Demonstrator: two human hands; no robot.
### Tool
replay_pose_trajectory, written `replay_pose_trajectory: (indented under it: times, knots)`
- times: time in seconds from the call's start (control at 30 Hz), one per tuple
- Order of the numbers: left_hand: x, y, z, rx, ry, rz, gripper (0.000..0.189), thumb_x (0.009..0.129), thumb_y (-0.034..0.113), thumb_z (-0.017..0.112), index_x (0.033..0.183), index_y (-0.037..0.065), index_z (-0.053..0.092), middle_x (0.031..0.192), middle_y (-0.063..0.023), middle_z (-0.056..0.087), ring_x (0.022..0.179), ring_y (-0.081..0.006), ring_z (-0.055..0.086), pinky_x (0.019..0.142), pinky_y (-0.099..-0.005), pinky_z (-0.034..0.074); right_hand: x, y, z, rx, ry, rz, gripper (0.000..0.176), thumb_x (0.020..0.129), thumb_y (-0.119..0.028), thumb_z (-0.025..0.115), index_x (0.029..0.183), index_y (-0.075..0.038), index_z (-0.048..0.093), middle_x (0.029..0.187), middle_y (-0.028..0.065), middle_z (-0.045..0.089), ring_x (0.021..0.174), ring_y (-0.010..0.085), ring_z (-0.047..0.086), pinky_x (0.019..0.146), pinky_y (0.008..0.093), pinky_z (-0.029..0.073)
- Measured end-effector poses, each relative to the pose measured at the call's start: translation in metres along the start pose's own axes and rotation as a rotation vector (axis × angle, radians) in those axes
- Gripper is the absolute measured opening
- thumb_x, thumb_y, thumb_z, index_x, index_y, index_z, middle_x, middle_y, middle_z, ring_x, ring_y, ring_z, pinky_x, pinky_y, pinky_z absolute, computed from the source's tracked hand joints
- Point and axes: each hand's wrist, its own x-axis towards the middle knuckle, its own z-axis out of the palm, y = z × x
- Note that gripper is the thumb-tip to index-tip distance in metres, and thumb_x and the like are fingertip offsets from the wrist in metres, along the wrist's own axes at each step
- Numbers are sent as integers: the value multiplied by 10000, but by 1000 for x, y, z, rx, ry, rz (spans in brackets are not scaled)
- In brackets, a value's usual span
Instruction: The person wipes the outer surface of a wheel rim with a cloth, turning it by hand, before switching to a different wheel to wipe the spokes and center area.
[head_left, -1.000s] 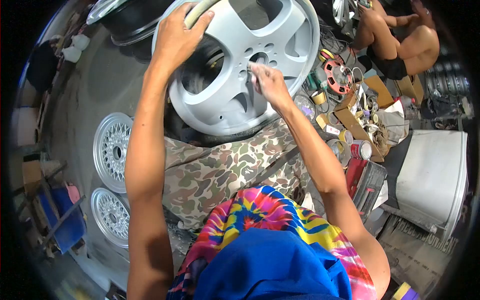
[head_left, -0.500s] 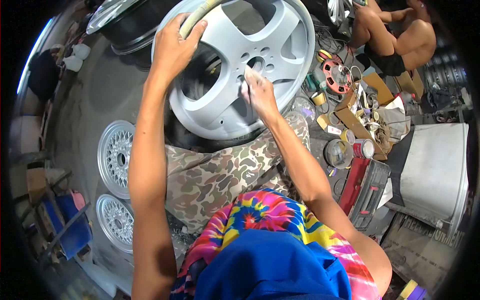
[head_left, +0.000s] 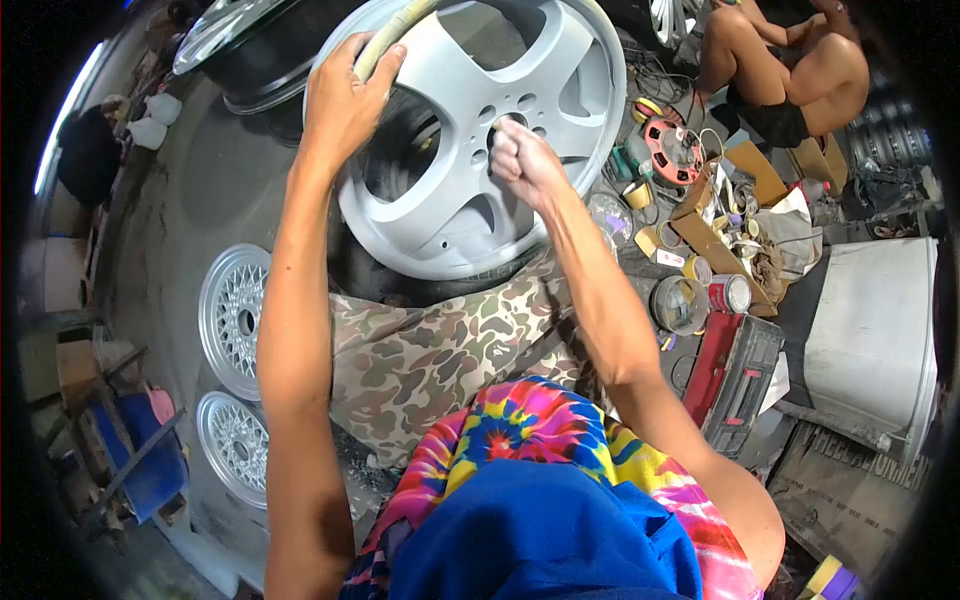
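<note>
Head view: the grip of the left hand (head_left: 345, 95) is closed over the upper rim of a matt grey five-spoke alloy wheel (head_left: 450, 215), fingers curled across a strip of beige tape (head_left: 385, 42) that runs along the rim's edge. The right hand (head_left: 522, 158) is balled into a fist pressed against the hub. Its grip is shut, but whatever sits inside it is covered by the fingers and cannot be made out. That fist also hides part of the centre bore and some of the bolt holes.

The top of the wheel is cut off by the frame edge, and its lower edge disappears behind the person's camouflage-patterned trousers (head_left: 430, 350), against which it leans, tilted and face toward the camera. Its surface is an even, dull pale grey with no shine. Broad flat spokes spread from the hub, with dark openings between them and small round bolt holes ringing the centre.

Nearer the camera are a tie-dye shirt (head_left: 520, 425) and a plain blue cloth (head_left: 540, 540) that fills the bottom of the frame.

On the concrete floor (head_left: 190, 180) to the left lie two silver mesh-spoke wheels (head_left: 235, 305), one below the other. To the right, the floor is crowded with small items too tangled to sort out, among them an orange cable reel (head_left: 672, 140), a red can (head_left: 728, 293) and a brown cardboard box (head_left: 715, 235). Beyond these another person (head_left: 790, 70) sits, partly cut off at the top edge.
</note>
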Motion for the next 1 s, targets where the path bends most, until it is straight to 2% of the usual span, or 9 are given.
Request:
replay_pose_trajectory:
  times: [0.07,0.2,0.37,0.43,0.63,0.7,0.77,0.97,1.0]
  knots:
    - [3,2,0,10,5,-18,428,940,358,705,1164,-6,700,917,-188,730,696,-231,634,698,-360,507,-1,-14,-2,-407,-8,65,295,1103,-270,455,875,-124,572,638,-59,441,465,71,336,456,221,257]
    - [1,-4,3,-5,29,32,423,945,359,695,1154,-9,698,929,-199,724,732,-268,649,718,-376,510,-9,-56,-25,-2133,-380,-471,251,1015,-219,557,1124,-44,699,743,104,652,718,213,669,610,400,488]
    - [0,-11,1,5,18,61,435,988,401,665,1182,12,687,876,-109,708,765,-156,610,740,-322,501,-7,-75,8,-2705,-443,-882,264,989,-186,530,1078,-13,709,715,71,700,670,238,709,570,378,521]
    - [1,-14,2,14,44,185,418,973,338,662,1188,-21,673,1053,-235,712,953,-392,687,840,-428,521,-12,-56,-4,-2804,-293,-841,260,991,-158,519,1100,-18,708,706,55,698,666,229,711,562,370,520]
    - [0,-5,1,1,16,122,415,985,325,649,1193,-33,661,1062,-242,703,961,-401,676,854,-424,516,9,-23,-19,-1576,-218,-334,311,1053,-110,399,1228,-7,635,773,114,669,575,137,623,494,291,438]
    - [2,-3,1,0,7,136,413,987,326,646,1190,-34,661,1064,-244,703,964,-403,676,855,-423,515,-3,-25,-11,-263,-52,45,293,1065,-113,384,1215,2,608,682,3,537,482,95,452,459,256,348]
    - [1,-5,0,6,3,131,412,989,326,643,1187,-35,660,1066,-245,702,966,-404,676,855,-422,515,-11,-15,4,214,136,-52,306,1119,-186,363,1190,29,569,651,-55,360,462,71,307,453,239,280]
    - [0,-8,1,-9,-10,126,406,992,320,643,1183,-38,659,1066,-247,702,966,-405,678,853,-426,514,-7,-3,22,258,302,-144,314,1112,-231,417,1104,20,607,635,-57,396,457,79,329,442,254,276]
    - [0,-9,2,-11,0,128,437,998,357,637,1206,-26,657,1040,-202,707,940,-310,664,857,-386,508,-16,-4,37,-157,323,-171,317,1100,-257,454,1042,-2,632,628,-58,427,465,75,352,446,247,276]
